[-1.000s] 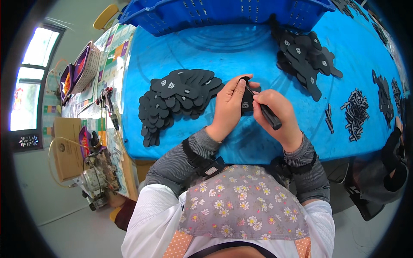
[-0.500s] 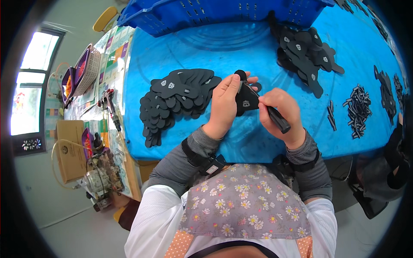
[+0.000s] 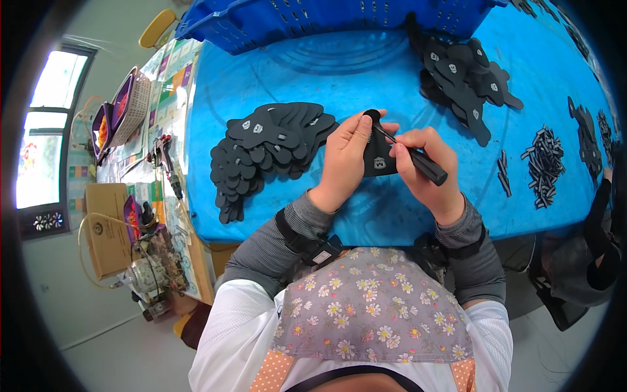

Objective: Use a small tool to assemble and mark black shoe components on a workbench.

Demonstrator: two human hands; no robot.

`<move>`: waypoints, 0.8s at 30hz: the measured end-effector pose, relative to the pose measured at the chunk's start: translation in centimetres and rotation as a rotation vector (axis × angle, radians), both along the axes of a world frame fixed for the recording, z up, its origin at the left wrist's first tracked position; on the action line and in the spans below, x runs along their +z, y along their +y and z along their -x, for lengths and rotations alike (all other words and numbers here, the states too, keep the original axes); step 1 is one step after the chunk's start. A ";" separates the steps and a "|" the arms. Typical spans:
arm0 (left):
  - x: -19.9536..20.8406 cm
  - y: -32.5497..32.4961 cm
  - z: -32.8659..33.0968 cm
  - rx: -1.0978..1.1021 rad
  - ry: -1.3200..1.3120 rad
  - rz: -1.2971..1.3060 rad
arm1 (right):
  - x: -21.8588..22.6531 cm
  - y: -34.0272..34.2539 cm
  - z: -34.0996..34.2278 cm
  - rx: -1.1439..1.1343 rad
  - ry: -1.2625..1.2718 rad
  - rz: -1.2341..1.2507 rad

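Note:
Between the thumb and fingers of my left hand (image 3: pixel 343 157) is a flat black cut-out piece (image 3: pixel 379 151) with a pale printed mark and a rounded upper end. My right hand (image 3: pixel 431 160) is closed round the black handle of a thin-shafted tool (image 3: pixel 428 168), like a screwdriver or an awl. Its metal shaft reaches up and left over the piece, toward a small ribbed strip beside my left thumb. The exact tip contact is too small to tell. Left of my hands lies a fanned pile of similar black pieces (image 3: pixel 268 140).
A blue crate (image 3: pixel 313 23) stands at the far edge of the blue-covered table (image 3: pixel 366 72). More black pieces (image 3: pixel 464 85) are heaped at the far right. Small ribbed strips (image 3: pixel 543 166) lie in a pile further right, near another person's arm (image 3: pixel 597 215). A basket (image 3: pixel 130 108) sits at left.
The tool's tip has moved up and left across the black piece, and its shaft now shows. The piece has turned slightly in my left hand.

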State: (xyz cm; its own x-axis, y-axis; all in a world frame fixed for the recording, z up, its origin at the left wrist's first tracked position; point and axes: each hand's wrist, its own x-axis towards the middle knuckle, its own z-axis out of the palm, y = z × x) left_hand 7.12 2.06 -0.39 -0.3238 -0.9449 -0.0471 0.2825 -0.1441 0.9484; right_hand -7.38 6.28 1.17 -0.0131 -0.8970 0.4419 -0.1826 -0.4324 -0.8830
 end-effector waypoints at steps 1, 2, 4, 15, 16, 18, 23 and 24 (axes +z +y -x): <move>-0.1 0.0 0.0 -0.003 0.000 -0.001 | 0.1 0.0 0.0 -0.003 0.000 -0.001; -0.3 -0.1 -0.1 0.003 -0.001 0.001 | 0.3 -0.1 0.0 0.007 0.035 0.008; -0.4 -0.2 -0.2 0.010 -0.004 0.004 | 0.4 -0.3 -0.1 0.017 0.067 0.017; 0.1 -0.5 -0.2 0.101 -0.002 0.020 | -1.1 0.2 1.4 -0.015 -0.086 0.198; 0.2 -0.5 -0.2 0.097 -0.002 0.023 | -1.1 0.3 1.4 -0.019 -0.086 0.201; 0.5 -0.8 -0.4 0.156 -0.016 0.066 | -0.4 0.0 0.7 -0.133 -0.265 0.234; 0.4 0.3 0.2 0.041 0.111 0.097 | -0.2 -1.4 0.0 -0.097 0.114 -0.064; 0.5 0.5 0.4 0.024 0.131 0.105 | -0.2 -1.3 0.0 -0.099 0.115 -0.066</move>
State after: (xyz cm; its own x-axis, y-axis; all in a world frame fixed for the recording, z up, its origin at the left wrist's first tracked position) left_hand 6.74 2.58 0.12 -0.2979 -0.9500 0.0934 0.4067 -0.0378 0.9128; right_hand -7.33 4.97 1.02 -0.0553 -0.9208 0.3861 -0.3228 -0.3494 -0.8796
